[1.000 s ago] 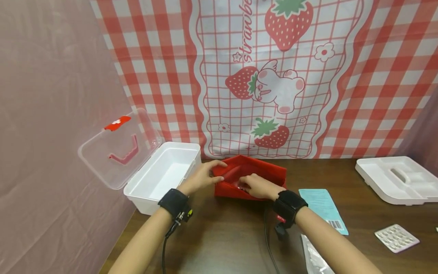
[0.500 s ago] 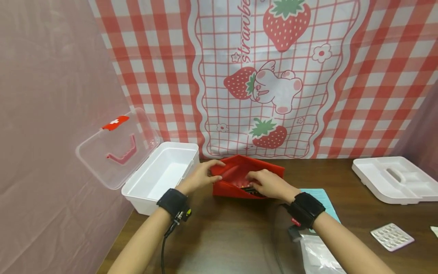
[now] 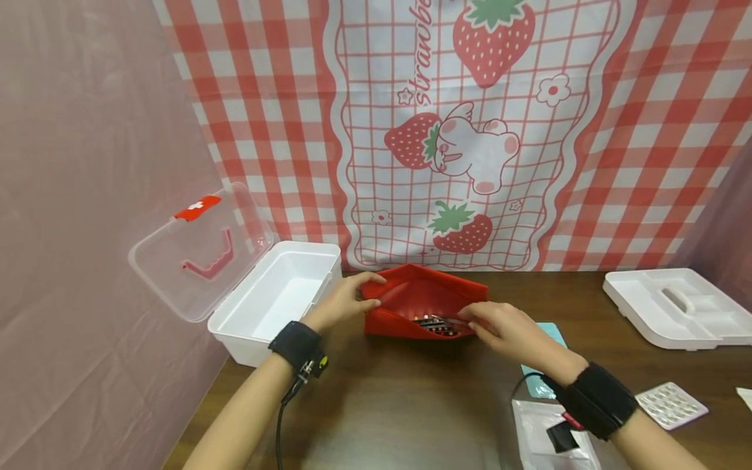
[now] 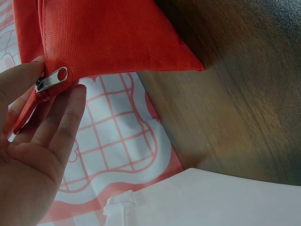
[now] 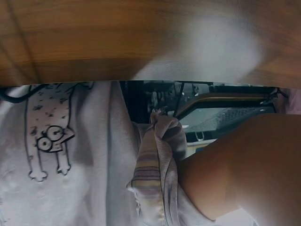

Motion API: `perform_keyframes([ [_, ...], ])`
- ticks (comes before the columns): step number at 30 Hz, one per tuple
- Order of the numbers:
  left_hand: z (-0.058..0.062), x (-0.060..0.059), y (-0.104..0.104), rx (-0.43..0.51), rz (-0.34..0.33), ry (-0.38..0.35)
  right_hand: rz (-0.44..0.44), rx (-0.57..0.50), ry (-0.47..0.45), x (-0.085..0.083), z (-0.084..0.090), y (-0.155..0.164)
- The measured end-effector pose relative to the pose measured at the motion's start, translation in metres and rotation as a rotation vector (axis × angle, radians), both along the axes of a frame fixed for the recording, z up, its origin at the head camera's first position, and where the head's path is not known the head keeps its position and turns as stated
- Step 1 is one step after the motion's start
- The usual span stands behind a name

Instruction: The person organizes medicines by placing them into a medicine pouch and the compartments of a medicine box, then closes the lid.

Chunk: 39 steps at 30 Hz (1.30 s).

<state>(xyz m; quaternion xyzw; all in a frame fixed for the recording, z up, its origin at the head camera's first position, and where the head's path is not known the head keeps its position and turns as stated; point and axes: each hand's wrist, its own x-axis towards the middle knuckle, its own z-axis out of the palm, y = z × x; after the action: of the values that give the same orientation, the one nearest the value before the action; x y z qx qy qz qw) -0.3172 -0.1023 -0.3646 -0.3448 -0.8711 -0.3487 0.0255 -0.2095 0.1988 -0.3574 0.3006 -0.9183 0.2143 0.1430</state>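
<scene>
While the person's forearms are reaching in from the near edge of the wooden table, the right hand is drawing back toward the right, out of the mouth of the red zip pouch where it was buried up to the knuckles a second ago. Its fingers are pinching something slim and dark at the opening, a small cluster of metallic-looking items now showing at the pouch's lip that were hidden under the hand before; what they are is too small to tell. To my eye that means the contents are being pulled out rather than pushed in.

The left hand is keeping its place, thumb and fingers holding the pouch's left end to keep the mouth open; in the left wrist view the fingers are lying loosely together beside the zipper pull, thumb on the other side of the fabric. The pouch itself is lying on the table, in the middle, just in front of the strawberry cloth.

Nearer the right arm, a clear bag, a teal packet and a blister pack are lying flat. Farther off, the white box is standing open on the left, its clear lid tipped back, and a white tray is sitting at far right.
</scene>
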Motion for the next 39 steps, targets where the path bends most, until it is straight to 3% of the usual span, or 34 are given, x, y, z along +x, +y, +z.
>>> perform_keyframes([
  [7,0.0,0.0,0.001,-0.017,0.015,-0.044,-0.005,0.048,-0.032,0.024,-0.008,0.021],
  [21,-0.004,0.001,0.001,-0.019,0.012,-0.033,0.248,0.117,-0.068,0.046,-0.059,0.059],
  [33,-0.002,0.001,0.0,0.0,0.002,-0.027,0.352,0.189,-0.198,0.061,-0.075,0.074],
  [35,-0.002,0.001,0.0,0.001,0.0,-0.026,0.348,0.195,-0.18,0.063,-0.077,0.075],
  [39,-0.001,0.0,0.0,0.01,-0.005,-0.038,0.305,0.191,-0.031,0.065,-0.079,0.076],
])
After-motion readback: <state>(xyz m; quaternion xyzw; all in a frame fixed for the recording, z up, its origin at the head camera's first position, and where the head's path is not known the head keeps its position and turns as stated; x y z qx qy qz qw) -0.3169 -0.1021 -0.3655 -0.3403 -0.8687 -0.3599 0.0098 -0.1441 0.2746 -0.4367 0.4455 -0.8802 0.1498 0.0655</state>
